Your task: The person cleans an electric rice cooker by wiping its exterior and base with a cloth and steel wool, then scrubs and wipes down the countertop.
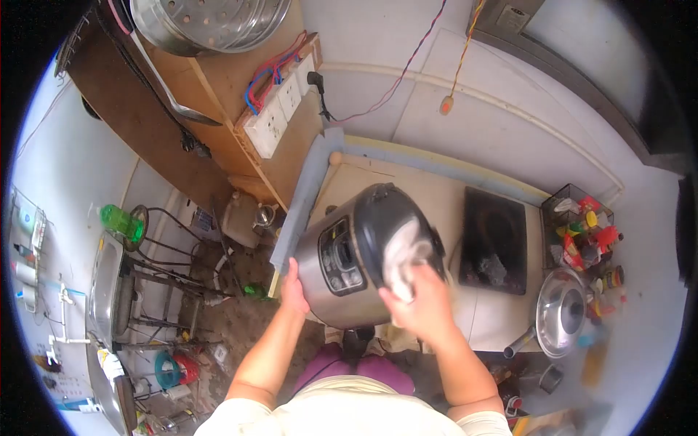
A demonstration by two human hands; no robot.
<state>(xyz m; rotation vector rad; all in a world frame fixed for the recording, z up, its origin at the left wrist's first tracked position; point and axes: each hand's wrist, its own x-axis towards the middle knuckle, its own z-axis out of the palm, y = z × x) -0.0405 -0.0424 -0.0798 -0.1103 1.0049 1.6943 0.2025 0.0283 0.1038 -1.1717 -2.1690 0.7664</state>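
A silver electric rice cooker (313,251) with a dark lid is held tilted over the near part of a pale tabletop (436,185), its lid end toward the right; whether its base is borne by the surface cannot be told. Its side is braced by the left grip (294,294), the thumb laid along the metal; the fingers are hidden, so how far they are curled cannot be told. A white cloth (400,254), blurred, is clasped by the right grip (423,299) against the lid. To the right, a black induction cooktop (494,218) is set on the tabletop, with a wire basket (558,198) of packets and a lidded steel pan (556,323) beyond it. The left and back edges of the surface are bordered by a bluish upstand (311,182). White sockets (265,132) are mounted on a wooden cabinet (211,73), by which a perforated steel steamer (207,25) is carried. Farther left, a steel sink (107,280) and a green bottle (122,223) are seen above a stained floor (236,320).
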